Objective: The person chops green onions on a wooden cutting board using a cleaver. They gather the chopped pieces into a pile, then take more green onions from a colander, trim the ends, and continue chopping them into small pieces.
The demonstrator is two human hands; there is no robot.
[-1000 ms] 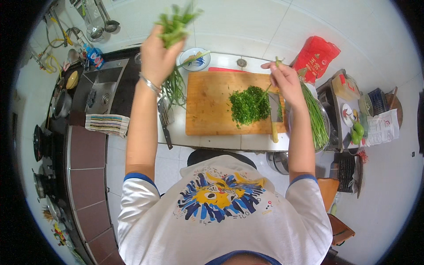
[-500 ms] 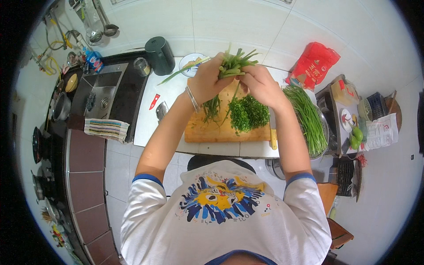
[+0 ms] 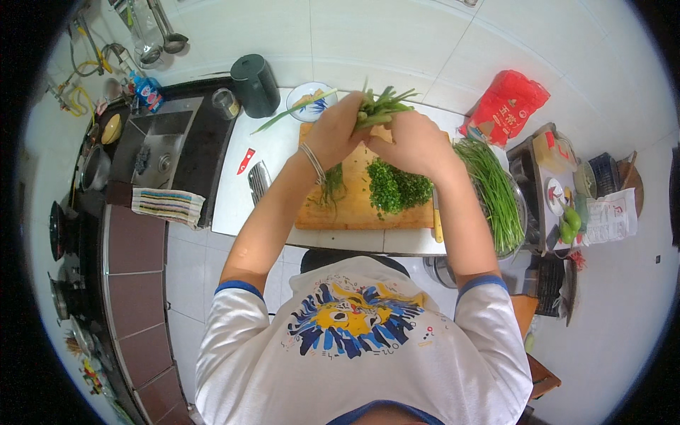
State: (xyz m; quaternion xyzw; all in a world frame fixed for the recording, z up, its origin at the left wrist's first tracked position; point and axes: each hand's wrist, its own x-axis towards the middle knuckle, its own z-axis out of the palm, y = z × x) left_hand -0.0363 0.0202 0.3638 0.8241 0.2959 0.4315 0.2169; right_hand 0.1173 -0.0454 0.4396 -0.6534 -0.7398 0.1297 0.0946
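Above the far part of a wooden cutting board point(image 3: 347, 220), my left hand point(image 3: 336, 130) is closed around a bunch of green chives point(image 3: 382, 105), stalk ends up and leaves trailing down below the wrist. Closed against the bunch's right side is my right hand point(image 3: 418, 144); its fingertips are partly hidden. A heap of finely chopped chives point(image 3: 397, 190) lies on the board beneath the right hand. By the board's right edge a knife's yellow handle point(image 3: 438, 225) shows, its blade mostly hidden behind my right forearm. More long chives point(image 3: 496, 198) fill a metal bowl at the right.
Behind my left hand stand a blue-patterned plate point(image 3: 309, 89) and a dark green kettle point(image 3: 255, 86). A metal grater-like tool point(image 3: 259, 181) and a small red-handled peeler-like piece point(image 3: 246, 161) lie left of the board. A red bag point(image 3: 506, 106) leans at the back right.
My right hand has turned over and moved in closer to the bunch, its back now facing up. The left hand keeps its hold, and a loose stalk hanging between the hands no longer shows.
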